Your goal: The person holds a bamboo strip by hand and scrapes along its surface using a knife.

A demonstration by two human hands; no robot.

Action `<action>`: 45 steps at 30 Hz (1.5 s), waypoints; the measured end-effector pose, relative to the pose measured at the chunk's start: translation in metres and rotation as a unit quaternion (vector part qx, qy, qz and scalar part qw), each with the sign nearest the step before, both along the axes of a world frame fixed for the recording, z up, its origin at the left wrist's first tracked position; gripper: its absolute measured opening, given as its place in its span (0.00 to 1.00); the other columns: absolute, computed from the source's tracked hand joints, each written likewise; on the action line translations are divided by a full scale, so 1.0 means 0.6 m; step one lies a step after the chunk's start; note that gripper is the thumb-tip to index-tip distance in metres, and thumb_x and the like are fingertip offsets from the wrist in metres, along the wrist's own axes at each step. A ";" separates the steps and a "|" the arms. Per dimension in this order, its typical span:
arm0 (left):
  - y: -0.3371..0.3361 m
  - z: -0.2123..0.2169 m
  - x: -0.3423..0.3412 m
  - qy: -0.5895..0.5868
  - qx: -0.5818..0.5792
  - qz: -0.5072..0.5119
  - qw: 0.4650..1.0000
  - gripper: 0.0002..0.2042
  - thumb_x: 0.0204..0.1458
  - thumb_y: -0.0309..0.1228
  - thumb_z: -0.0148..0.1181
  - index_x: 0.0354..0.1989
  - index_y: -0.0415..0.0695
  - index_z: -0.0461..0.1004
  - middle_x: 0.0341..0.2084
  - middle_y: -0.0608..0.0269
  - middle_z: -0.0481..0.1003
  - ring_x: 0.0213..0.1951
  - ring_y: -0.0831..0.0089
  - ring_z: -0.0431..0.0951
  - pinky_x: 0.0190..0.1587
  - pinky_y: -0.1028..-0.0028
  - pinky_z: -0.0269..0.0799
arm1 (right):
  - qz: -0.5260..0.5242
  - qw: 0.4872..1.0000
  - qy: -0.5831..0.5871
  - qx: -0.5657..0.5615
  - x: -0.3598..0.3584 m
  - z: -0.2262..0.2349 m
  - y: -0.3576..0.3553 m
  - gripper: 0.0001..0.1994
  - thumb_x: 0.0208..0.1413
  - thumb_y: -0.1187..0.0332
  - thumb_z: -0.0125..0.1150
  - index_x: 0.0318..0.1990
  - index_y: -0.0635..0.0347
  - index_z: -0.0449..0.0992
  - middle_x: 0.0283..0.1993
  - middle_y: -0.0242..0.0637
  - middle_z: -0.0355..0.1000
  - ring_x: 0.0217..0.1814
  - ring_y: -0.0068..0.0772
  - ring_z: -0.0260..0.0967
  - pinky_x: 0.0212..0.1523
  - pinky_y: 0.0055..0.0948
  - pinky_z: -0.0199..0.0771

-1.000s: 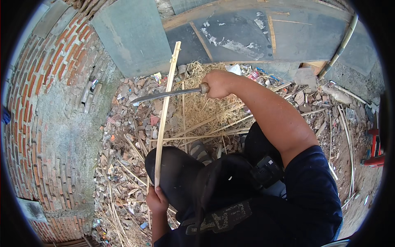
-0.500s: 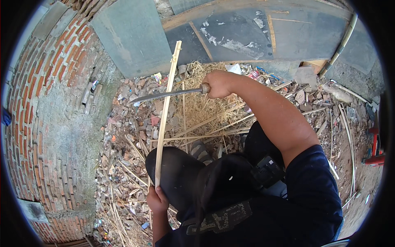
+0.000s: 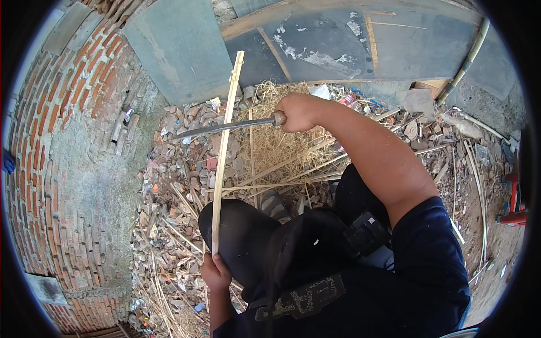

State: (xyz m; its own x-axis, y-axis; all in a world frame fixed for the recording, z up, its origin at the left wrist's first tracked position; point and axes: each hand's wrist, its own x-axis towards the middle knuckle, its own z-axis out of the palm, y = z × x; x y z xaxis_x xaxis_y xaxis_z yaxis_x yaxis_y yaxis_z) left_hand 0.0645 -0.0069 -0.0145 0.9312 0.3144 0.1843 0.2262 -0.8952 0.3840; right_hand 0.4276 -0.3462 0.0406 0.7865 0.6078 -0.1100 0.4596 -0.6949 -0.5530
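My left hand point(image 3: 216, 272) is closed around the lower end of a long pale bamboo strip point(image 3: 221, 174), which rests across my left knee and points up and away. A curled shaving clings near the strip's far end. My right hand point(image 3: 300, 112) grips the short wooden handle of a long-bladed knife point(image 3: 209, 130). Its dark, slightly curved blade points left and crosses the strip in its upper part. The blade looks in contact with the strip, though the exact touching edge is hard to make out.
A heap of thin shavings point(image 3: 282, 141) lies beyond my feet, with several bamboo strips point(image 3: 293, 179) across it. Rubble and litter point(image 3: 169, 225) cover the ground. A brick wall point(image 3: 73, 169) stands at left, grey boards point(image 3: 315, 48) at the back. Something red point(image 3: 514, 203) is at far right.
The strip's far end has swung slightly left. The knife and my right hand have shifted a little left and up, while my left hand stays in place.
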 end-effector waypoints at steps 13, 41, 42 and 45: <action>0.003 -0.005 -0.001 -0.006 0.001 -0.002 1.000 0.18 0.66 0.39 0.42 0.28 0.38 0.66 0.15 0.42 0.68 0.21 0.39 0.71 0.24 0.52 0.61 | -0.003 1.000 0.015 -0.003 0.001 0.000 0.002 0.14 0.41 0.67 0.61 0.37 0.60 0.81 0.36 0.49 0.79 0.42 0.51 0.77 0.45 0.47 0.75; 0.012 -0.007 0.006 0.002 0.008 0.006 1.000 0.20 0.67 0.40 0.41 0.27 0.38 0.66 0.15 0.42 0.67 0.21 0.38 0.70 0.24 0.52 0.61 | -0.035 0.998 -0.005 -0.055 -0.011 0.011 0.028 0.13 0.46 0.69 0.59 0.41 0.54 0.82 0.39 0.45 0.79 0.44 0.50 0.77 0.45 0.47 0.77; 0.013 -0.009 0.002 0.007 0.011 0.008 1.000 0.20 0.67 0.41 0.41 0.28 0.38 0.66 0.15 0.42 0.68 0.21 0.38 0.70 0.24 0.52 0.61 | -0.031 0.999 -0.012 -0.026 -0.026 0.022 0.031 0.11 0.45 0.69 0.58 0.37 0.56 0.81 0.36 0.47 0.78 0.42 0.51 0.77 0.44 0.48 0.76; 0.011 0.003 -0.013 0.022 -0.003 0.011 1.000 0.20 0.68 0.41 0.40 0.28 0.38 0.66 0.15 0.43 0.68 0.21 0.39 0.71 0.24 0.52 0.61 | -0.017 0.999 -0.044 -0.027 -0.047 0.031 0.042 0.09 0.43 0.69 0.59 0.33 0.57 0.80 0.33 0.48 0.78 0.39 0.51 0.77 0.43 0.48 0.76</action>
